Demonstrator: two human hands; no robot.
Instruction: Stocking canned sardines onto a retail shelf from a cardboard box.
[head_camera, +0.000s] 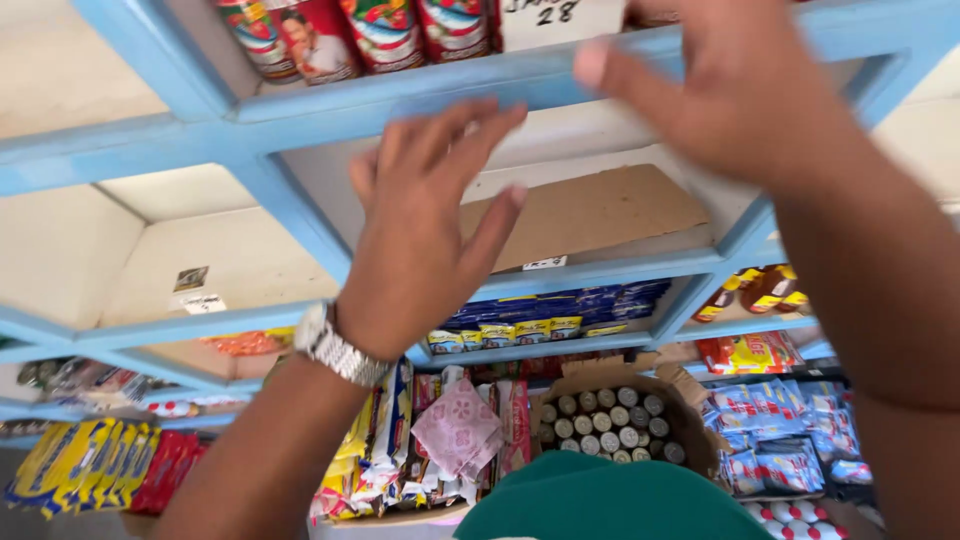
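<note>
Right hand open before red packets.

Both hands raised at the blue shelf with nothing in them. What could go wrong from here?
1. The right hand is by the red packets at the top shelf's lip; a brush might tip them off.
2. Anything falling could land in the open box of bottles.
3. The left hand hides part of the cardboard sheet.
</note>
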